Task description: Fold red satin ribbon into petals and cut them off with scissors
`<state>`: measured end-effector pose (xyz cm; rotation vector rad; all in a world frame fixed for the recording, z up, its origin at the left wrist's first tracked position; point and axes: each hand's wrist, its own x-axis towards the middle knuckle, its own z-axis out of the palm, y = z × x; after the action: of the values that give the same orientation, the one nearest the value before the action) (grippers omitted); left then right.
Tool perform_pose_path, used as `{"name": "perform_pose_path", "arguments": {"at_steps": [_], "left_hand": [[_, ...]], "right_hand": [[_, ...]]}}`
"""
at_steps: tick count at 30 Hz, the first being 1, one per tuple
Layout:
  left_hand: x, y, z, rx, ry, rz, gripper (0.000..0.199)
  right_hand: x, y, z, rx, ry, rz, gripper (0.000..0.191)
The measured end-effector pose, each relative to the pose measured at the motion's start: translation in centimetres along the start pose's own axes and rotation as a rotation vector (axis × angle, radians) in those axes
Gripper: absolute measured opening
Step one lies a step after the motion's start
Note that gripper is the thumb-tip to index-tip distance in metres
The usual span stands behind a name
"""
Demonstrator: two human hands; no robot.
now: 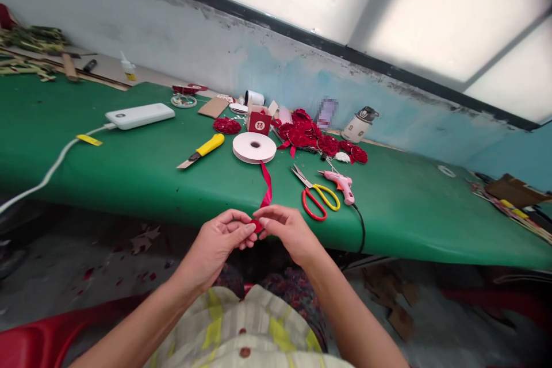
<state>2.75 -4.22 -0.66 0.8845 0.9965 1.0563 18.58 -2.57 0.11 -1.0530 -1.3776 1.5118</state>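
Note:
Just off the table's front edge, my left hand and my right hand meet. Between their fingertips is the end of a red ribbon, gathered into a small red piece partly covered by the fingers. Both hands are closed in a pinch on it. From there the ribbon runs up to a white spool lying flat on the table. Scissors with red and yellow handles lie open to the right of the hands. Beyond them rests a pink glue gun with a black cord. A yellow utility knife lies to the left.
Red fabric flowers are heaped behind the spool, near a small red box. A white power bank with a cable lies left on the green table. A bottle stands by the wall.

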Motion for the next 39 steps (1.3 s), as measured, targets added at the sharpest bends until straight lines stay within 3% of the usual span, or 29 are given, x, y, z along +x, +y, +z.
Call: {"name": "perform_pose_path", "arguments": {"at_steps": [4,7,12,17,23,29,35,39], "left_hand": [[-0.4,0.3,-0.1,0.108,-0.063,0.049,0.017],[-0.5,0.4,-0.2,0.115,-0.107,0.004,0.018],[-0.5,0.4,-0.6,0.003,-0.222,-0.131,0.019],[-0.3,0.1,-0.8,-0.065,-0.239,-0.095,0.036],[0.0,-1.1,-1.1,0.042,-0.141,-0.146,0.02],[0.2,-1.9,-1.5,-0.073,-0.095,-0.217,0.019],[0.3,-3.2,-2.9,0.022,0.067,-0.165,0.022],[0.6,-4.1,-4.0,0.097,0.153,-0.133,0.024]], "right_hand": [[-0.4,0.0,0.5,0.209,-0.066,0.068,0.023],[-0.8,-0.4,0.3,0.171,-0.072,-0.032,0.026],[-1.1,0.0,0.3,0.088,-0.028,-0.217,0.008],[-1.0,1.1,0.5,0.2,0.062,-0.083,0.009],[-0.7,2.0,1.1,0.168,0.124,0.003,0.016],[-1.3,3.8,1.5,0.265,0.158,0.046,0.021],[-2.3,8.0,1.1,0.273,0.452,0.222,0.026],[-1.7,9.0,2.4,0.179,0.458,0.25,0.034]]}}
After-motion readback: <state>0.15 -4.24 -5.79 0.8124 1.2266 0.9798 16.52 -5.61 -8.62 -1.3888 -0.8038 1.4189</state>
